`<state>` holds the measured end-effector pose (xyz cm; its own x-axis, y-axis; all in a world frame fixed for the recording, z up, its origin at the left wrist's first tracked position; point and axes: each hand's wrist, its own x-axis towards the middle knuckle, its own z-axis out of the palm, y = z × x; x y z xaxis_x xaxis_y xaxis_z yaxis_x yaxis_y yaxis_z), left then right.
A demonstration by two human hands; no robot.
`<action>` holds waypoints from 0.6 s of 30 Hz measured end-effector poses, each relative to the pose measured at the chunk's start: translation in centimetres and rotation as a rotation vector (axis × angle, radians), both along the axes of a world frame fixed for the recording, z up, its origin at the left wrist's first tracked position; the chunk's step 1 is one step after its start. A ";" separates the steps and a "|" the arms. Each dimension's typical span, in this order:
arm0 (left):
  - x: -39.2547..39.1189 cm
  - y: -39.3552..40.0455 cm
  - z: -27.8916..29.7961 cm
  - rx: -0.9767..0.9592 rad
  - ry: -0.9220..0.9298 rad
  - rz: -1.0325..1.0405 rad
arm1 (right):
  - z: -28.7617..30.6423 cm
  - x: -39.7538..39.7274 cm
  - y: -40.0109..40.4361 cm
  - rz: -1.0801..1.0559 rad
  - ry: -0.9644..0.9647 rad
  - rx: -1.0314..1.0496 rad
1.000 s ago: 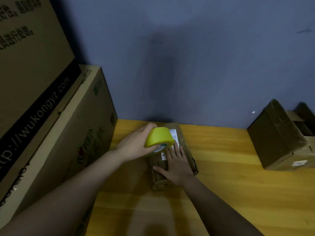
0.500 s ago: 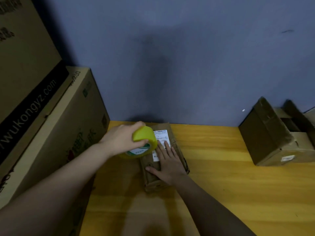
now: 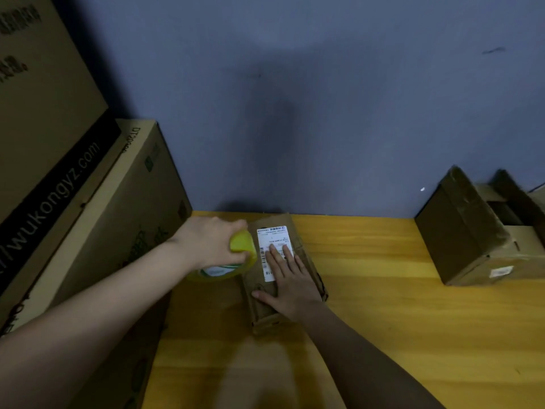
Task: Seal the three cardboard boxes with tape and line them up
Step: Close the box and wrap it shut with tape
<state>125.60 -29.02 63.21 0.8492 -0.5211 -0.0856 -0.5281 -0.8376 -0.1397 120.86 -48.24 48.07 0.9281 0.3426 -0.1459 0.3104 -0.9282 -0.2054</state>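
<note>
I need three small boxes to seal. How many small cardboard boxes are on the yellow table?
2: one small box under the right hand, and one open box at the right edge. A third may be out of view.

Your left hand (image 3: 211, 242) reaches forward with its fingers curled in a grip, forearm stretched in from the lower left, while your right hand (image 3: 290, 283) lies flat, palm down, fingers straight and slightly spread, thumb out.
</note>
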 end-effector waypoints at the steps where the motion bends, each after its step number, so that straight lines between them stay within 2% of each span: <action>1: 0.0 0.3 0.1 0.029 0.019 0.005 | 0.0 0.0 0.0 -0.001 0.001 -0.001; 5: -0.2 1.3 -0.1 0.175 0.041 -0.001 | 0.3 -0.1 0.1 -0.009 0.002 -0.009; 8: -0.8 1.4 -1.4 0.200 0.020 -0.011 | 0.3 -0.1 0.2 0.000 -0.025 -0.026; 13: -1.8 3.1 -3.0 0.067 0.003 0.079 | 0.8 -0.1 1.1 -0.023 0.007 -0.001; 18: -2.5 3.6 -4.0 -0.004 0.005 0.160 | 1.2 -0.5 2.9 -0.045 -0.136 -0.070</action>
